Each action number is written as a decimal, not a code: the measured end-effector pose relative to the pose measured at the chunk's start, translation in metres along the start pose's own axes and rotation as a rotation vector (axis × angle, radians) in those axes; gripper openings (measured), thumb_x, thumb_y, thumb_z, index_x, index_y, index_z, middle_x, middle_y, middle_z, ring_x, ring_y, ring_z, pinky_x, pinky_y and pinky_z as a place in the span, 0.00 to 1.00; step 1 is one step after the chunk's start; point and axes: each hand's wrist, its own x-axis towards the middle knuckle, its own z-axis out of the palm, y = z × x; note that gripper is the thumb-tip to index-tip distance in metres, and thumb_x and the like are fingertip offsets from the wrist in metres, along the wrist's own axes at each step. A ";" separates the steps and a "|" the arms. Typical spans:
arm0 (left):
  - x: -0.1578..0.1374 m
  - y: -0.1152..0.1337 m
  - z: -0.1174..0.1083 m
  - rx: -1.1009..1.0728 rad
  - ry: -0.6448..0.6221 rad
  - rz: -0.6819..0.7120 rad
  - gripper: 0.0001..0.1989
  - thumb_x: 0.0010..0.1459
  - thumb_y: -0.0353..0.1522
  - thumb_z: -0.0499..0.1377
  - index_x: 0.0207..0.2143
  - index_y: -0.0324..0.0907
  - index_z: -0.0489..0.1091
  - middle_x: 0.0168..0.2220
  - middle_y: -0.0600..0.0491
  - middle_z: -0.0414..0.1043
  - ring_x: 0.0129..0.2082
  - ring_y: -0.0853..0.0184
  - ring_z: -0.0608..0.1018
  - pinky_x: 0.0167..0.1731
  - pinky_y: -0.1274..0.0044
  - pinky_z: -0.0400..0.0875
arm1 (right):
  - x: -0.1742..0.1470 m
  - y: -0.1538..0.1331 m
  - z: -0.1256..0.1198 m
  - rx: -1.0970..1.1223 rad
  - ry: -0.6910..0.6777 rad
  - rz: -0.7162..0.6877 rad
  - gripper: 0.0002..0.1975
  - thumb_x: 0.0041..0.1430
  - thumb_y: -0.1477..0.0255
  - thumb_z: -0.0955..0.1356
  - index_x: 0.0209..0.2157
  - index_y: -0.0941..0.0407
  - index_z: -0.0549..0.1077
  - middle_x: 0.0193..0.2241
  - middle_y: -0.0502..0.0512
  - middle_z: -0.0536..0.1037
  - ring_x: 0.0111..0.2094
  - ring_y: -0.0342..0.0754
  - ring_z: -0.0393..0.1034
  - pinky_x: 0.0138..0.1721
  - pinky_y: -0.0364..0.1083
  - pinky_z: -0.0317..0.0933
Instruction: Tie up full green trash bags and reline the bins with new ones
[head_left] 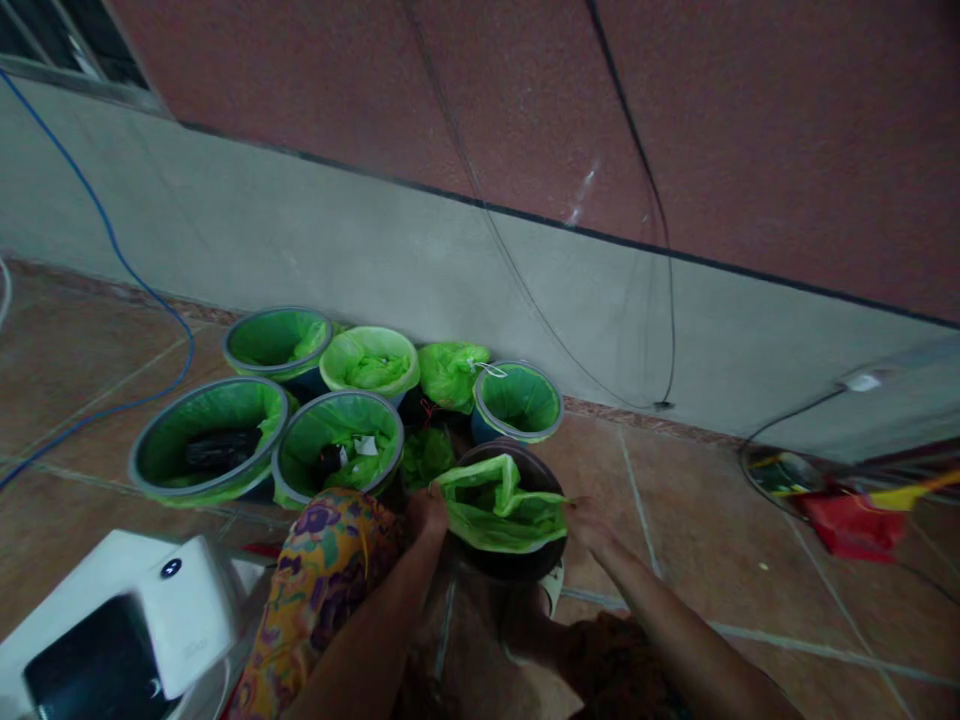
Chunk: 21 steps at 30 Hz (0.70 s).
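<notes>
Grips the green bag (502,535) by opposite sides of its mouth, with left hand (427,510) and right hand (588,522), seemingly to keep it spread over the dark bin (517,567), near the wall-side edge of the floor (596,455).

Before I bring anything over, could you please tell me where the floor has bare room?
Bare tiles lie between the dark bin, the wall and the red object, beyond the right forearm. Left of and behind that bin, green-lined bins crowd together.
</notes>
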 end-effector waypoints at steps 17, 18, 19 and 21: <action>-0.022 0.019 -0.012 0.127 0.005 -0.011 0.22 0.65 0.39 0.45 0.44 0.33 0.74 0.45 0.37 0.76 0.46 0.54 0.78 0.44 0.70 0.70 | -0.014 -0.018 -0.043 -0.271 0.216 -0.102 0.35 0.50 0.63 0.71 0.58 0.58 0.63 0.55 0.66 0.69 0.57 0.61 0.61 0.52 0.54 0.59; -0.023 0.021 -0.015 0.129 0.043 0.000 0.21 0.64 0.38 0.47 0.46 0.33 0.72 0.46 0.38 0.76 0.47 0.54 0.77 0.45 0.70 0.69 | -0.006 -0.021 -0.043 -0.245 0.203 -0.102 0.33 0.51 0.62 0.70 0.57 0.59 0.65 0.54 0.66 0.70 0.56 0.61 0.62 0.52 0.54 0.59; -0.025 0.023 -0.018 0.131 0.096 0.027 0.20 0.63 0.38 0.49 0.49 0.32 0.70 0.47 0.38 0.75 0.48 0.55 0.76 0.47 0.70 0.69 | 0.003 -0.022 -0.042 -0.212 0.178 -0.089 0.29 0.53 0.61 0.69 0.55 0.60 0.67 0.52 0.66 0.72 0.54 0.61 0.64 0.51 0.54 0.60; -0.028 0.032 -0.025 0.139 0.208 0.145 0.22 0.61 0.35 0.53 0.54 0.31 0.65 0.50 0.37 0.72 0.51 0.55 0.74 0.50 0.70 0.67 | 0.018 -0.020 -0.041 -0.137 0.119 -0.070 0.22 0.58 0.63 0.66 0.50 0.59 0.72 0.47 0.65 0.76 0.49 0.59 0.70 0.47 0.51 0.62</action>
